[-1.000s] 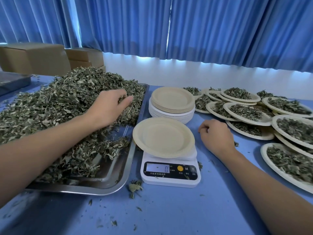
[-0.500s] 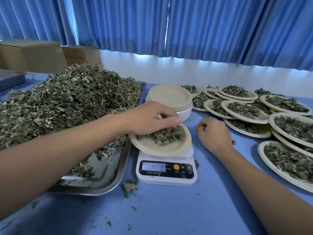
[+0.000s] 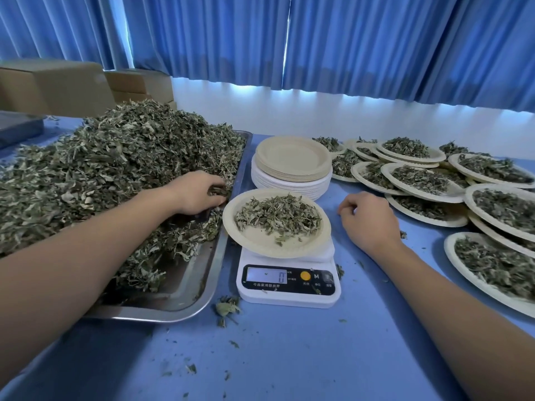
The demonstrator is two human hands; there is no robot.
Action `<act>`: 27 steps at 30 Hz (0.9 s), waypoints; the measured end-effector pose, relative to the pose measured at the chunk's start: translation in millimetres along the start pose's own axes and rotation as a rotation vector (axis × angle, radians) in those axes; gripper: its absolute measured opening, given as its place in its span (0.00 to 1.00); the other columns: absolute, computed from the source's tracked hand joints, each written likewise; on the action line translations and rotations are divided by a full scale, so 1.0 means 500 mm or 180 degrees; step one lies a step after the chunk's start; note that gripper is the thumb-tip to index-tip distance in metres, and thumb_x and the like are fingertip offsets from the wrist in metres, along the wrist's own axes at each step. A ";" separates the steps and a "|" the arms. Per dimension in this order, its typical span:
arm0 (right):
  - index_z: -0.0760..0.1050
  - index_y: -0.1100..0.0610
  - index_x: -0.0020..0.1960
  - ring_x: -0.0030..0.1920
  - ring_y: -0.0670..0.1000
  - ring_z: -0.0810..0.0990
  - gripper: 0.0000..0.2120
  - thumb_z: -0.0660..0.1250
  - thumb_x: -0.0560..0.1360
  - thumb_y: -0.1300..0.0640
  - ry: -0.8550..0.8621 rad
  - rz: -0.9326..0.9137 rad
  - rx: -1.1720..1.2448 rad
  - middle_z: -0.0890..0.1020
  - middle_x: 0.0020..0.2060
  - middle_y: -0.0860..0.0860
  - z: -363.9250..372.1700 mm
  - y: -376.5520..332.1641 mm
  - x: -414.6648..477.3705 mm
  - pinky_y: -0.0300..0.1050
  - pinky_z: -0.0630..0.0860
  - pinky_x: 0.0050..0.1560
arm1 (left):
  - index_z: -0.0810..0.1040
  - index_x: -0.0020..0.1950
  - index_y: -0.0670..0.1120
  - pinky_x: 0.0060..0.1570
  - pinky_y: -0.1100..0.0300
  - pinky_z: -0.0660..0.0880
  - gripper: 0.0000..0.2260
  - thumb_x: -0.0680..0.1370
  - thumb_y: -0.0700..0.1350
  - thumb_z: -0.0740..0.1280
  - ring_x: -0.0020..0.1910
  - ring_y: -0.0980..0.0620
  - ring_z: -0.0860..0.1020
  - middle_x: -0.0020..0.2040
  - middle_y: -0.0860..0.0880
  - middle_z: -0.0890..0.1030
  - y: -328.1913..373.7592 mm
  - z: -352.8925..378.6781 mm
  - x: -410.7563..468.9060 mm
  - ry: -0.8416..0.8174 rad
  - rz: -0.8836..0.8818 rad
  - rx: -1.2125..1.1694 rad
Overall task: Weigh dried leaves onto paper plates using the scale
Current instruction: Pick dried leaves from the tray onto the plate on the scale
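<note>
Left hand (image 3: 199, 193): fingers curled, gripping dried green leaves (image 3: 115, 169) heaped on the steel tray (image 3: 202, 279).
Right hand (image 3: 367, 221): loosely curled, empty, resting on the blue table (image 3: 289, 357).
Round beige paper plate (image 3: 260, 246): holds leaves, sits on the white digital scale (image 3: 288, 296), between both hands.

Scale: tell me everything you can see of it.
The scale is a white, plastic-looking unit with a black front panel, a display reading 0, an orange round button and an M mark. It sits flat on the blue table and carries a paper plate of dried leaves.
</note>
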State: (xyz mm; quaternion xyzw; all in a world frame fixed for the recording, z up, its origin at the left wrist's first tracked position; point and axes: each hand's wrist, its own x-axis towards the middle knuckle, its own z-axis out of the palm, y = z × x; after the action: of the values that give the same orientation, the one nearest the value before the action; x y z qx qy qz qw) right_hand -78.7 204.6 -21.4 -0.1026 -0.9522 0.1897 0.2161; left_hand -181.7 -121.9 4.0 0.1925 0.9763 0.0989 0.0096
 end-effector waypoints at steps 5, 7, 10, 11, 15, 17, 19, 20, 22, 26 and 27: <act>0.81 0.51 0.41 0.33 0.54 0.78 0.13 0.60 0.76 0.63 -0.0011 -0.0002 0.0037 0.81 0.34 0.48 0.002 0.008 0.004 0.45 0.75 0.33 | 0.79 0.64 0.42 0.63 0.52 0.73 0.16 0.76 0.41 0.71 0.63 0.41 0.77 0.62 0.42 0.81 0.023 0.002 -0.008 0.0460 0.0162 -0.0133; 0.81 0.51 0.40 0.30 0.53 0.76 0.13 0.61 0.75 0.64 -0.0004 0.0004 0.0088 0.80 0.31 0.47 0.004 0.011 0.004 0.43 0.69 0.30 | 0.77 0.69 0.44 0.64 0.53 0.71 0.21 0.76 0.41 0.72 0.63 0.43 0.77 0.65 0.43 0.79 0.027 0.000 -0.013 0.0548 0.0133 -0.0170; 0.81 0.50 0.40 0.30 0.51 0.75 0.14 0.61 0.75 0.64 0.0003 0.0011 0.0141 0.80 0.32 0.46 0.005 0.013 0.005 0.41 0.67 0.29 | 0.76 0.68 0.48 0.60 0.53 0.73 0.21 0.75 0.41 0.73 0.59 0.44 0.78 0.63 0.45 0.80 0.028 -0.005 -0.017 0.0703 0.0121 -0.0277; 0.81 0.50 0.40 0.30 0.51 0.75 0.14 0.61 0.75 0.64 0.0001 0.0008 0.0151 0.80 0.32 0.46 0.005 0.014 0.005 0.41 0.66 0.29 | 0.77 0.66 0.48 0.60 0.52 0.73 0.19 0.75 0.41 0.73 0.58 0.44 0.78 0.61 0.45 0.81 0.029 -0.006 -0.018 0.0744 0.0126 -0.0263; 0.81 0.49 0.39 0.29 0.50 0.75 0.14 0.61 0.75 0.64 -0.0023 0.0005 0.0185 0.81 0.33 0.46 0.006 0.017 0.006 0.41 0.67 0.29 | 0.80 0.59 0.53 0.47 0.52 0.76 0.12 0.77 0.43 0.71 0.41 0.46 0.77 0.49 0.47 0.83 0.038 -0.017 -0.027 0.0934 0.0007 -0.0063; 0.81 0.49 0.39 0.29 0.49 0.75 0.14 0.61 0.75 0.64 -0.0027 0.0017 0.0196 0.81 0.33 0.45 0.005 0.019 0.007 0.41 0.67 0.29 | 0.81 0.55 0.55 0.42 0.54 0.74 0.09 0.77 0.44 0.71 0.39 0.47 0.76 0.50 0.48 0.83 0.041 -0.028 -0.031 0.1056 -0.0085 0.0014; 0.81 0.49 0.39 0.28 0.49 0.74 0.14 0.61 0.75 0.64 -0.0038 0.0022 0.0206 0.81 0.32 0.45 0.005 0.020 0.008 0.41 0.67 0.29 | 0.81 0.52 0.56 0.44 0.54 0.74 0.08 0.76 0.44 0.71 0.43 0.46 0.78 0.54 0.48 0.83 0.042 -0.032 -0.034 0.1070 -0.0153 0.0020; 0.81 0.49 0.39 0.27 0.48 0.74 0.14 0.61 0.75 0.64 -0.0038 0.0026 0.0212 0.81 0.32 0.45 0.005 0.020 0.007 0.41 0.68 0.29 | 0.81 0.51 0.56 0.45 0.53 0.75 0.08 0.76 0.44 0.71 0.47 0.45 0.79 0.55 0.48 0.83 0.044 -0.032 -0.036 0.1027 -0.0185 0.0016; 0.81 0.49 0.40 0.28 0.49 0.74 0.14 0.61 0.75 0.64 -0.0040 0.0033 0.0214 0.81 0.32 0.45 0.005 0.020 0.007 0.42 0.70 0.29 | 0.80 0.50 0.56 0.49 0.50 0.77 0.07 0.76 0.44 0.71 0.51 0.44 0.80 0.56 0.47 0.83 0.045 -0.032 -0.040 0.0936 -0.0210 -0.0014; 0.81 0.49 0.40 0.28 0.48 0.74 0.14 0.61 0.75 0.63 -0.0036 0.0056 0.0216 0.81 0.32 0.45 0.004 0.019 0.011 0.42 0.70 0.30 | 0.81 0.48 0.54 0.50 0.48 0.79 0.08 0.75 0.41 0.70 0.48 0.45 0.80 0.51 0.48 0.84 0.041 -0.047 -0.040 0.1260 -0.0271 -0.0174; 0.81 0.49 0.40 0.28 0.48 0.74 0.14 0.61 0.75 0.63 -0.0034 0.0065 0.0214 0.81 0.32 0.44 0.004 0.019 0.012 0.41 0.69 0.30 | 0.82 0.49 0.53 0.52 0.47 0.79 0.07 0.75 0.41 0.70 0.50 0.44 0.80 0.51 0.48 0.84 0.041 -0.051 -0.040 0.1343 -0.0272 -0.0191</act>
State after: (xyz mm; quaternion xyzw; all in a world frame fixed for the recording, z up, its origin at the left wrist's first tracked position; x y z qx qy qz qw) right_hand -83.7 214.2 -24.6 -0.1041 -0.9454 0.2243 0.2124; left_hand -157.0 -115.5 32.8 0.1256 0.9605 0.1656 -0.1850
